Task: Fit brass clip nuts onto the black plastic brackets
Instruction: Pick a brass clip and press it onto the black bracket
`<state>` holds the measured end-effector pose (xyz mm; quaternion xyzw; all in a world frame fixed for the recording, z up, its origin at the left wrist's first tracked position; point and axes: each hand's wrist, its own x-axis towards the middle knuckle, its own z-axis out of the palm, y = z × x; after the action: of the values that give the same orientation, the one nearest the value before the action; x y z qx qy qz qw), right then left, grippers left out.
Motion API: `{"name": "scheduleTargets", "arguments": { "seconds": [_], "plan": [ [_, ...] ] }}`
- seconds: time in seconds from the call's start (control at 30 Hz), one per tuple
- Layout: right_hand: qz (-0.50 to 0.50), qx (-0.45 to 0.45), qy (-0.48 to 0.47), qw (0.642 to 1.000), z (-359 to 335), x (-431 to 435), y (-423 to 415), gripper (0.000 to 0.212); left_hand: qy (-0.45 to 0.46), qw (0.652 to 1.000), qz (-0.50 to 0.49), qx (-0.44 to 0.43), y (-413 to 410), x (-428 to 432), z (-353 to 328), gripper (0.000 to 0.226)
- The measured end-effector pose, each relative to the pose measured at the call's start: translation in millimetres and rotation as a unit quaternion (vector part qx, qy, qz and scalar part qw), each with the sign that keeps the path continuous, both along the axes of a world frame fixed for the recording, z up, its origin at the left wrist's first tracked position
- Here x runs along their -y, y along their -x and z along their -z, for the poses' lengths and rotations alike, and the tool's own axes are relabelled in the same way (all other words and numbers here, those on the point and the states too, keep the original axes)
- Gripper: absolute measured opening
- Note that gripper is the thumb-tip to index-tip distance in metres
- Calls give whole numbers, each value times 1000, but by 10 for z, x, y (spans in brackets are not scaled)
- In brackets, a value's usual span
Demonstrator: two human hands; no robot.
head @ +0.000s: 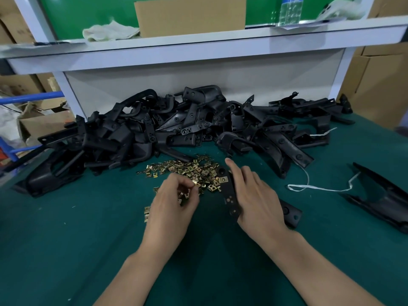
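Two bare forearms reach in over the green worktop [88,228]. The left hand [174,204] has its fingers curled, its grip pinching a few brass clip nuts [187,171] at the near edge of the scattered heap. A few stray nuts lie just left of that wrist.

The right hand [258,197] lies over a black bracket [230,197], its grip closed on it. The index finger is straight and the thumb is hidden. The bracket's perforated strip runs along the hand's left side, and its far end touches the heap. One clip nut [223,179] sits against that end.

Beyond the heap, a large pile of black brackets [198,124] rests against the back panel. A white string [320,189] trails to the right, near a separate black part [379,195].
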<state>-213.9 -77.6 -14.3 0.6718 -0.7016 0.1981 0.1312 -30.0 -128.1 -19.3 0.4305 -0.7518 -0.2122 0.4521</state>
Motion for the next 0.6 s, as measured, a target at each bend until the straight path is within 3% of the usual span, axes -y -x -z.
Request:
{"name": "scheduleTargets", "arguments": {
  "seconds": [0.33, 0.6],
  "plan": [
    [4, 11, -28, 1000, -24, 5, -9, 99, -57, 991, 86, -91, 135, -107, -6, 21],
    [9, 5, -13, 1000, -9, 18, -10, 80, -77, 984, 116, -108, 108, -57, -17, 26]
  ]
}}
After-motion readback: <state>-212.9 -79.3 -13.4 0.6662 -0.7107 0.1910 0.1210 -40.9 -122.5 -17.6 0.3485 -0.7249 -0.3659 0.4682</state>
